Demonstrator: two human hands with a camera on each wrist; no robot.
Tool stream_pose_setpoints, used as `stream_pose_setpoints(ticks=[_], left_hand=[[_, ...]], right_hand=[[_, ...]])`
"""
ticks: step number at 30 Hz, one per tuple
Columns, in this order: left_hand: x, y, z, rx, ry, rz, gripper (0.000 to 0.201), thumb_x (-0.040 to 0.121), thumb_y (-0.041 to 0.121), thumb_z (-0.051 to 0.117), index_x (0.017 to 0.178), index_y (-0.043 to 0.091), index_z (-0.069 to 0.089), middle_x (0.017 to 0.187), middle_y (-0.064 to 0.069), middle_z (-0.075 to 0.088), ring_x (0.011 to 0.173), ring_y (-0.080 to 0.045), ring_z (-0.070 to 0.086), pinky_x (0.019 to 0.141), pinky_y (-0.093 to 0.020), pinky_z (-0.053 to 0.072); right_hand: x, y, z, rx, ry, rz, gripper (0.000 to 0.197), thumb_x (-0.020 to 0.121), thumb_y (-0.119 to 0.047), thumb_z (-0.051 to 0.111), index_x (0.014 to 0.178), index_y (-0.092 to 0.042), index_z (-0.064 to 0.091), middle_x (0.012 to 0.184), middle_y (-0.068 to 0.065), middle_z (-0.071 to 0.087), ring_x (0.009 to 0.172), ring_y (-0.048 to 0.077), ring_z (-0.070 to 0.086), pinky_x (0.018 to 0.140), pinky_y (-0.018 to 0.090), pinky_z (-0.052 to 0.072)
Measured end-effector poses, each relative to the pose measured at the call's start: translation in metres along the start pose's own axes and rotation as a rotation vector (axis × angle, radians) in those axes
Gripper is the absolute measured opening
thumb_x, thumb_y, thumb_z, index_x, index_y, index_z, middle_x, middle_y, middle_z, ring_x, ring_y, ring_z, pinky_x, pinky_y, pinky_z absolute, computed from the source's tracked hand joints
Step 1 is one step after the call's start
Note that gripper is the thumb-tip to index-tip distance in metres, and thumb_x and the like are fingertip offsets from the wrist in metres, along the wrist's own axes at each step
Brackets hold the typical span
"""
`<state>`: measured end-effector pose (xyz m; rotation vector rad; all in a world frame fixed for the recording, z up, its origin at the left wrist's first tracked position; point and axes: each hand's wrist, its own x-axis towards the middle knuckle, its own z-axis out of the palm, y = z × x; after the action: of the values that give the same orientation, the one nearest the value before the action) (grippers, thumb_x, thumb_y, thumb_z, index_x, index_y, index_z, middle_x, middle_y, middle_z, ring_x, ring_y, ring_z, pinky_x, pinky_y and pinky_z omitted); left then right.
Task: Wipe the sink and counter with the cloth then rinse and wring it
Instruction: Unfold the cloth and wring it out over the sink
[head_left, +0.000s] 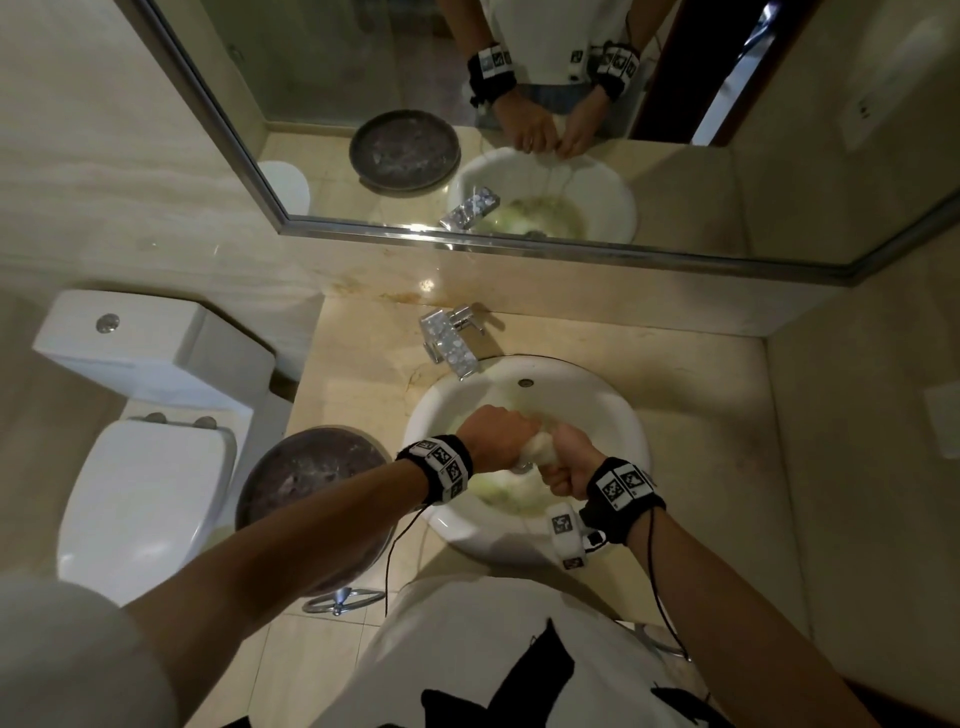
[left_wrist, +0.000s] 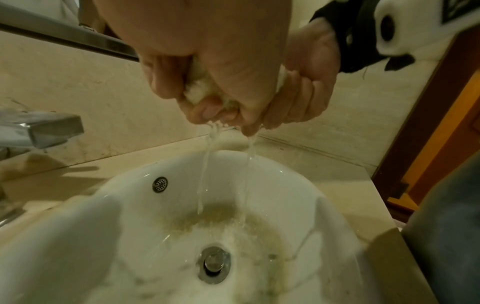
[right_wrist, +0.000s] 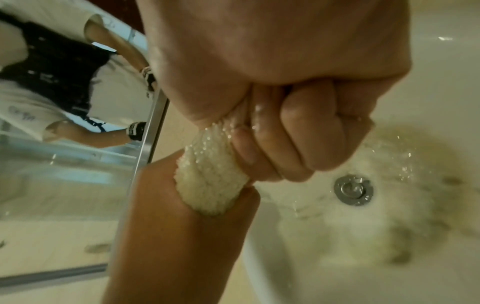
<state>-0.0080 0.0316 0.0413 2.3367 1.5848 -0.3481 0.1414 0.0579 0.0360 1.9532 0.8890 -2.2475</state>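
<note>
Both hands grip a wet cream cloth (head_left: 537, 448) over the white sink (head_left: 618, 410). My left hand (head_left: 496, 434) holds one end in a fist and my right hand (head_left: 569, 460) holds the other. In the right wrist view a bunched stretch of cloth (right_wrist: 211, 181) shows between the right hand (right_wrist: 298, 131) and the left hand (right_wrist: 187, 226). In the left wrist view little of the cloth (left_wrist: 194, 90) shows inside the left hand (left_wrist: 221, 82). Two thin streams of water (left_wrist: 205, 164) run from the fists into the sink (left_wrist: 116, 226), where murky water pools around the drain (left_wrist: 214, 265).
A chrome tap (head_left: 449, 340) stands behind the sink on the beige stone counter (head_left: 358, 374). A dark round bowl (head_left: 306, 475) sits at the counter's left front. A toilet (head_left: 140, 467) stands to the left. A wall mirror (head_left: 467, 119) runs above the counter.
</note>
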Motion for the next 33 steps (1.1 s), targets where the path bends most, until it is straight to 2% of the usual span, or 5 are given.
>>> stream_pose_setpoints(ticks=[7, 23, 26, 29, 33], left_hand=[[-0.003, 0.002, 0.007, 0.026, 0.054, -0.019, 0.038, 0.097, 0.025, 0.048, 0.134, 0.016, 0.045, 0.101, -0.007, 0.065, 0.079, -0.03, 0.065, 0.059, -0.034, 0.036], [-0.024, 0.0, -0.004, -0.015, 0.089, -0.044, 0.034, 0.087, 0.009, 0.054, 0.122, 0.005, 0.053, 0.087, -0.014, 0.065, 0.067, -0.035, 0.065, 0.053, -0.035, 0.034], [-0.027, -0.003, -0.007, -0.037, 0.072, -0.063, 0.037, 0.085, 0.009, 0.059, 0.12, 0.006, 0.049, 0.088, -0.011, 0.065, 0.073, -0.033, 0.064, 0.056, -0.034, 0.032], [-0.03, -0.006, -0.01, -0.221, 0.019, -0.061, 0.032, 0.083, 0.019, 0.067, 0.109, 0.008, 0.052, 0.089, -0.009, 0.066, 0.08, -0.028, 0.066, 0.058, -0.031, 0.038], [-0.037, -0.013, -0.036, -0.734, -0.381, -0.065, 0.017, 0.09, 0.027, 0.068, 0.099, 0.015, 0.06, 0.094, 0.0, 0.063, 0.081, -0.016, 0.061, 0.071, -0.027, 0.052]], right_hand=[[-0.012, 0.007, 0.007, 0.223, -0.102, 0.045, 0.044, 0.102, -0.026, 0.024, 0.064, -0.017, 0.044, 0.043, -0.002, 0.035, 0.033, 0.007, 0.021, 0.041, 0.015, 0.011], [0.006, 0.026, 0.024, 0.503, -0.127, 0.047, 0.035, 0.096, -0.023, 0.035, 0.066, -0.016, 0.051, 0.056, -0.001, 0.029, 0.034, 0.008, 0.019, 0.033, 0.015, 0.018], [-0.006, 0.022, 0.023, 0.428, -0.065, -0.012, 0.034, 0.096, -0.025, 0.037, 0.068, -0.015, 0.052, 0.058, 0.002, 0.035, 0.035, 0.01, 0.022, 0.035, 0.016, 0.019], [-0.017, 0.013, 0.026, 0.225, 0.177, -0.15, 0.031, 0.099, -0.02, 0.04, 0.075, -0.007, 0.054, 0.059, 0.009, 0.047, 0.042, 0.016, 0.035, 0.043, 0.021, 0.027], [-0.013, 0.007, 0.024, -0.098, 0.443, -0.384, 0.028, 0.093, -0.019, 0.051, 0.114, -0.003, 0.062, 0.104, 0.012, 0.063, 0.087, 0.027, 0.058, 0.075, 0.035, 0.045]])
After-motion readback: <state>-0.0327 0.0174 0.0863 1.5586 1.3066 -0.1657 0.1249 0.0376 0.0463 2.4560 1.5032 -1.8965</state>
